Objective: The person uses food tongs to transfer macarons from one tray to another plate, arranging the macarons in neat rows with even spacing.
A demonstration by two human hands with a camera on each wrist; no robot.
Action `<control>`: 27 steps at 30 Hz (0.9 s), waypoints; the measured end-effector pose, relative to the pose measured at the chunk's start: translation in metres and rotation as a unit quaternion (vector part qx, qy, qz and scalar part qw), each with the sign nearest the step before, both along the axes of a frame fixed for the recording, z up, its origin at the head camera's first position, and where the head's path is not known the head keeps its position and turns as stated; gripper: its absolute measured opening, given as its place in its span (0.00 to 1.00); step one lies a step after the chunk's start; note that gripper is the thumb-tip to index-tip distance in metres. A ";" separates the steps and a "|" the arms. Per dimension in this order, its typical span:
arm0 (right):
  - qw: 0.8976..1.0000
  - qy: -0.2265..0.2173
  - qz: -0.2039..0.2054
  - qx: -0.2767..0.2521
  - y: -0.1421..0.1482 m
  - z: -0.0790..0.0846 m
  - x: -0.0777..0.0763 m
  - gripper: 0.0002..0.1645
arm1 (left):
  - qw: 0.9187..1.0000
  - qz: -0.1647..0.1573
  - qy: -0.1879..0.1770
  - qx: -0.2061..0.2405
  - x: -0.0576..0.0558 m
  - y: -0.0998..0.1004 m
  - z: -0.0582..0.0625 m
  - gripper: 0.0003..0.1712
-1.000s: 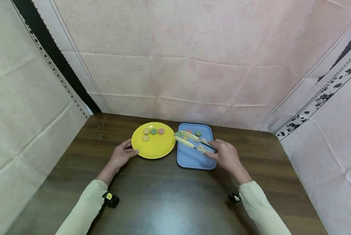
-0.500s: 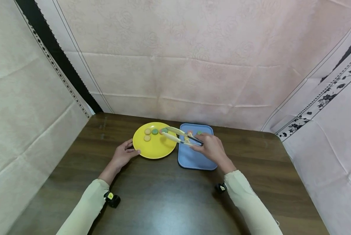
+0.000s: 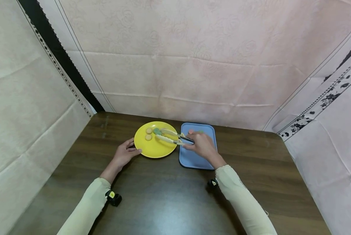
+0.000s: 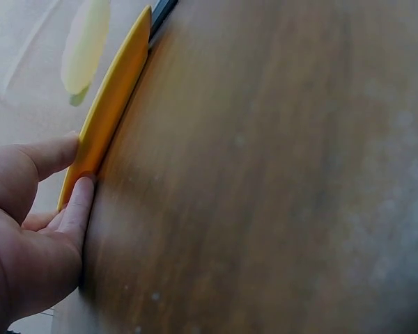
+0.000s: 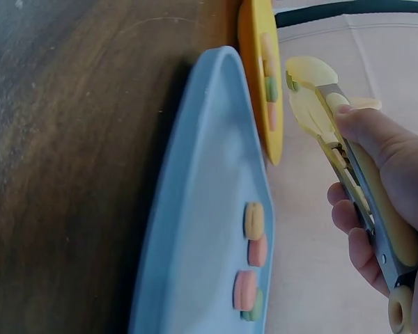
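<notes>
My left hand [image 3: 125, 154] pinches the near-left rim of a yellow plate [image 3: 155, 151], thumb above and fingers below in the left wrist view. Two-armed tongs [image 3: 168, 132] with pale yellow tips are held in my right hand [image 3: 203, 145]. Between the tips in the right wrist view sits a green macaron [image 5: 290, 83], held above the plate. On the plate lie yellow macarons [image 3: 148, 137], a green macaron [image 5: 271, 89] and a pink macaron [image 5: 272, 115]. The tongs cover the pink one in the head view.
Right of the plate stands a blue tray [image 3: 196, 160], partly under my right hand. It holds a yellow macaron [image 5: 253, 221], pink macarons [image 5: 245, 290] and a green macaron [image 5: 253, 307]. Pale cloth [image 3: 175, 78] hangs behind the brown wooden table [image 3: 163, 195].
My right hand has moved left from over the tray, carrying the tongs and green macaron across the plate toward its other macarons. The left hand keeps its grip on the rim.
</notes>
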State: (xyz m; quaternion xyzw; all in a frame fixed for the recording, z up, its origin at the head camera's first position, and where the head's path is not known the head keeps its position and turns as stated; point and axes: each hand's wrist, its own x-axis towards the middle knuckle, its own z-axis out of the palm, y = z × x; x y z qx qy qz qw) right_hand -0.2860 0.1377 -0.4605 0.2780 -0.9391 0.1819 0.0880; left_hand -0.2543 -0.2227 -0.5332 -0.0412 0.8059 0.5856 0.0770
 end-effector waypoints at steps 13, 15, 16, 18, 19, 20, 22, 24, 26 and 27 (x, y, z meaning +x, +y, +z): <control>1.000 -0.001 0.010 0.018 -0.008 -0.010 -0.003 0.22 | 1.000 0.002 0.002 0.001 0.000 0.001 -0.001 0.47; 1.000 -0.001 0.008 0.021 -0.008 -0.011 -0.004 0.22 | 1.000 0.004 0.002 0.001 -0.001 0.001 -0.002 0.47; 1.000 -0.001 0.007 0.023 -0.008 -0.012 -0.004 0.22 | 1.000 0.004 0.002 0.002 -0.001 0.001 -0.003 0.47; 1.000 -0.002 0.006 0.024 -0.008 -0.013 -0.005 0.22 | 1.000 0.006 0.001 0.004 -0.001 0.001 -0.003 0.47; 1.000 -0.003 0.006 0.024 -0.008 -0.013 -0.004 0.22 | 1.000 0.007 0.000 0.004 -0.001 0.001 -0.004 0.47; 1.000 -0.003 0.005 0.023 -0.008 -0.013 -0.004 0.22 | 1.000 0.007 0.000 0.004 -0.001 0.001 -0.004 0.47; 1.000 -0.004 0.005 0.021 -0.007 -0.013 -0.003 0.22 | 1.000 0.006 0.001 0.003 -0.002 0.002 -0.004 0.47; 1.000 -0.002 0.003 0.018 -0.005 -0.011 -0.002 0.23 | 1.000 0.006 0.002 0.002 -0.002 0.001 -0.004 0.47; 1.000 -0.007 -0.002 0.009 -0.002 -0.007 0.001 0.25 | 1.000 0.005 0.003 0.001 -0.001 0.001 -0.004 0.47; 1.000 -0.011 -0.005 0.005 0.001 -0.005 0.002 0.26 | 1.000 0.006 0.003 0.001 -0.001 0.001 -0.003 0.47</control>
